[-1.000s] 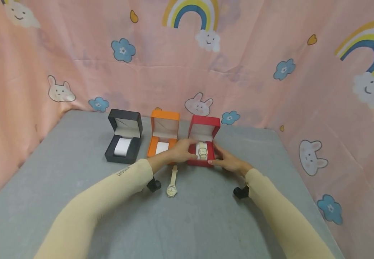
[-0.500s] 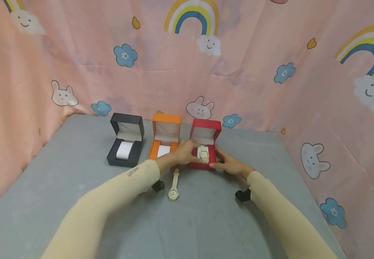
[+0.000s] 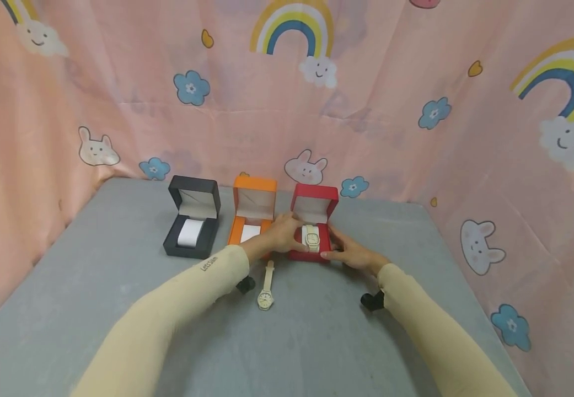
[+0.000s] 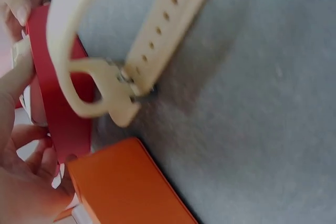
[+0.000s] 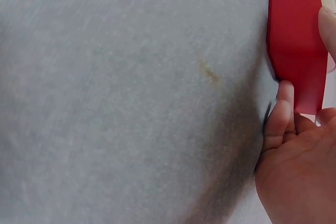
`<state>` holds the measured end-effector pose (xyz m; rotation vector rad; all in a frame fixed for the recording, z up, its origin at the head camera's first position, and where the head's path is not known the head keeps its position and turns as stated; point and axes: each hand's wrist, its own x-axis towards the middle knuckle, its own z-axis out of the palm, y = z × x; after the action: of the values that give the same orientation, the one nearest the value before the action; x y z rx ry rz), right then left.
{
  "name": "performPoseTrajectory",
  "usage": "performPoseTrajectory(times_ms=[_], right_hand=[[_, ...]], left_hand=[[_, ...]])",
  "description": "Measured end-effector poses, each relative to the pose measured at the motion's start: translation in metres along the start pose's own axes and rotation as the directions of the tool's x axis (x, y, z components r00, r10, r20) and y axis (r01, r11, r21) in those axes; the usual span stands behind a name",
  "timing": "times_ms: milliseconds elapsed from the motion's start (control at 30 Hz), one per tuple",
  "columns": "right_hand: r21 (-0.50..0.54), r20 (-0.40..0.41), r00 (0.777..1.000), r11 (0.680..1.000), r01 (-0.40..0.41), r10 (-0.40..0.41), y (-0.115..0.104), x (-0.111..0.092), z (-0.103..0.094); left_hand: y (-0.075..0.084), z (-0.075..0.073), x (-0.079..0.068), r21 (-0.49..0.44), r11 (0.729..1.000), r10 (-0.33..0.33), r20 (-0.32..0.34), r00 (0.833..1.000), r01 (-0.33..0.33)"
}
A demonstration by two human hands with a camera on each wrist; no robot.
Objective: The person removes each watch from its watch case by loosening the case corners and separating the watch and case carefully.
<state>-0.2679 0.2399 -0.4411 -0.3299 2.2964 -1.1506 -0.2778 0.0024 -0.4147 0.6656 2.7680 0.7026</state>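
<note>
An open red watch box stands at the right end of a row, its lid up. A cream watch sits on the white cushion inside it. My left hand grips the box's left side, with the thumb reaching over the front wall to the lower edge of the watch. On the other side my right hand holds the box, thumb at the front corner. Part of its fingers is hidden. A second cream watch lies stretched out on the table, its strap end and buckle close to my left wrist camera.
Left of the red box stands an open orange watch box, partly covered by my left hand. Farther left is an open black watch box. Both hold white cushions. A pink printed curtain hangs behind the grey table.
My left hand has shifted slightly right, its thumb now nearer the watch in the red box. The right hand keeps its hold. The whole head view has dropped a little.
</note>
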Motion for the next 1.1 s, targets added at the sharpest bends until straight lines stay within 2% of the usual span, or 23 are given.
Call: performPoseTrajectory(times_ms=[233, 500, 767, 967, 1100], right_hand=[[-0.002, -0.006, 1.0, 1.0, -0.004, 0.004, 0.002, 0.0, 0.003], [0.007, 0.005, 1.0, 1.0, 0.015, -0.015, 0.0, -0.002, 0.002], [0.001, -0.014, 1.0, 1.0, -0.027, 0.027, 0.003, -0.003, 0.0], [0.001, -0.018, 0.999, 0.999, -0.034, 0.034, 0.003, -0.001, 0.0], [-0.007, -0.025, 0.999, 1.0, -0.03, 0.029, 0.001, -0.001, -0.001]], left_hand=[[0.001, 0.003, -0.002, 0.006, 1.0, -0.01, -0.023, 1.0, 0.01], [0.0, 0.002, 0.0, -0.034, 0.999, 0.017, -0.084, 0.996, -0.02], [-0.004, 0.002, 0.001, -0.176, 0.983, 0.025, -0.109, 0.994, -0.044], [-0.01, 0.0, 0.003, -0.304, 0.952, -0.001, -0.099, 0.995, -0.029], [-0.009, -0.001, 0.004, -0.321, 0.946, 0.011, -0.109, 0.994, -0.046]])
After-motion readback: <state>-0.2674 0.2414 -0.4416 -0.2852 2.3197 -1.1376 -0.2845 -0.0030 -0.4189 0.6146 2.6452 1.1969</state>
